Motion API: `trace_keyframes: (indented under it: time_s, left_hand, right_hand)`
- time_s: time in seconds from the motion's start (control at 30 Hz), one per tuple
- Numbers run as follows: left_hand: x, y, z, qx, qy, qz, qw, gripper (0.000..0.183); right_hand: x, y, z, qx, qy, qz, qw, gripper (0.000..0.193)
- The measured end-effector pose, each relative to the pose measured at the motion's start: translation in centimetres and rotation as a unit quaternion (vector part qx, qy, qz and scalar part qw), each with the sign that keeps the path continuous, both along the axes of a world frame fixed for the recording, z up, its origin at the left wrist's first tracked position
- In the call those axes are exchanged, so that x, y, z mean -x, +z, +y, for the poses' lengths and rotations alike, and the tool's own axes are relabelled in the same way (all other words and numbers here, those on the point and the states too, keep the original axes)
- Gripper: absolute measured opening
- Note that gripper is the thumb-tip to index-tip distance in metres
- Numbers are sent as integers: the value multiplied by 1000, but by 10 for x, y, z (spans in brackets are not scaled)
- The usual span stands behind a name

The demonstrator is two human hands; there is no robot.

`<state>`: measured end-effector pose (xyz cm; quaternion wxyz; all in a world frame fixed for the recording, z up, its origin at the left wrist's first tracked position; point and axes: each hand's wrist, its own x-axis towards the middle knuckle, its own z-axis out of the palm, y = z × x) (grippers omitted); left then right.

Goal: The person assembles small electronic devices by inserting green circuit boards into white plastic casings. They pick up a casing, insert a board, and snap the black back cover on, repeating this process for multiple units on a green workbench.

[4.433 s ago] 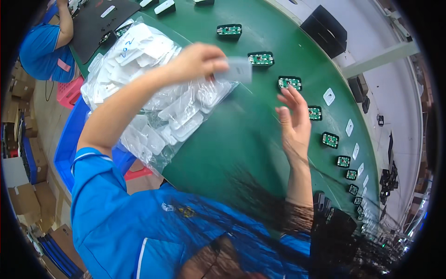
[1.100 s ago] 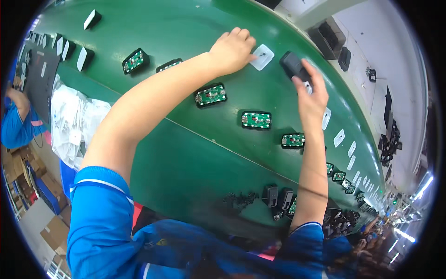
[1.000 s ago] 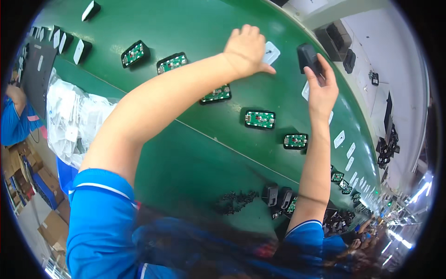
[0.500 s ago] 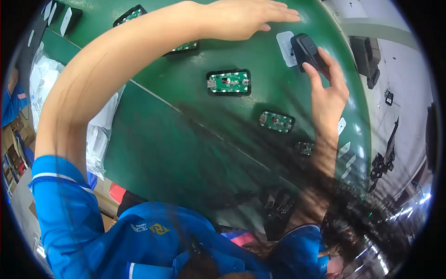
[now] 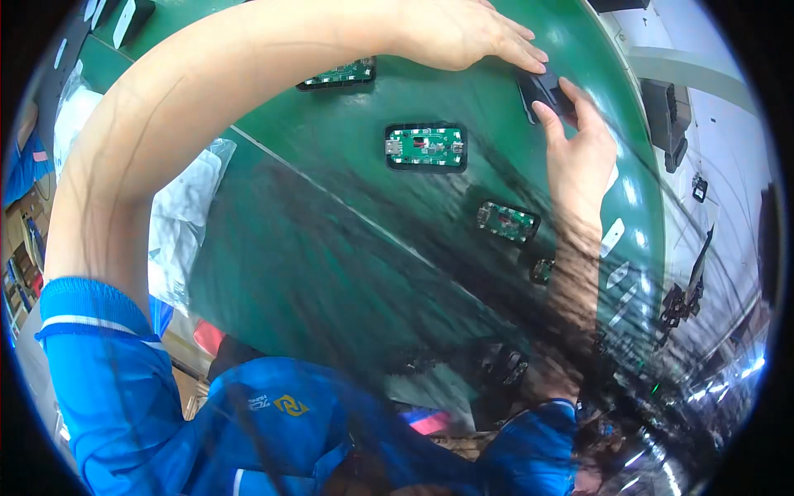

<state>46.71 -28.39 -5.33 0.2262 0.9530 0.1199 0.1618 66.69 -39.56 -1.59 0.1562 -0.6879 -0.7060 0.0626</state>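
Observation:
My left hand [image 5: 463,35] reaches far across the green conveyor belt [image 5: 331,248], its fingertips resting on a small black case [image 5: 542,89]. From the other side my right hand [image 5: 579,149] meets the same case, with its fingers against the lower edge. Several black trays carrying green circuit boards lie along the belt: one [image 5: 426,147] just below my left hand, another [image 5: 506,221] by my right wrist, a third [image 5: 339,74] partly hidden under my left forearm.
A heap of clear plastic bags [image 5: 186,207] lies at the belt's left edge. White flat pieces [image 5: 614,236] sit on the belt to the right. Black boxes [image 5: 666,116] stand on the grey floor beyond. Strands of dark hair hang across the lower view.
My left hand has let go of the white piece and moved right onto the black case. My right hand has brought that case down onto the belt. The boards have shifted in view.

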Motion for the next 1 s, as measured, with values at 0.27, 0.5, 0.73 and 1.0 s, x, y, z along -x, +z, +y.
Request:
trace_keyframes:
  time_s: [0.27,0.5,0.73,1.0]
  left_hand:
    - [-8,-2,2,-171,-9,1,985,38]
    - [-34,15,-16,-134,39,70,988,27]
    - [-68,23,9,-22,55,81,995,21]
    - [-1,-16,108,419,209,80,880,41]
  right_hand:
    - [6,-20,-7,-70,49,-110,990,37]
    - [-5,-6,11,54,-29,113,992,35]
    - [-41,12,37,211,-102,410,881,32]
    - [63,32,16,-120,55,180,975,24]
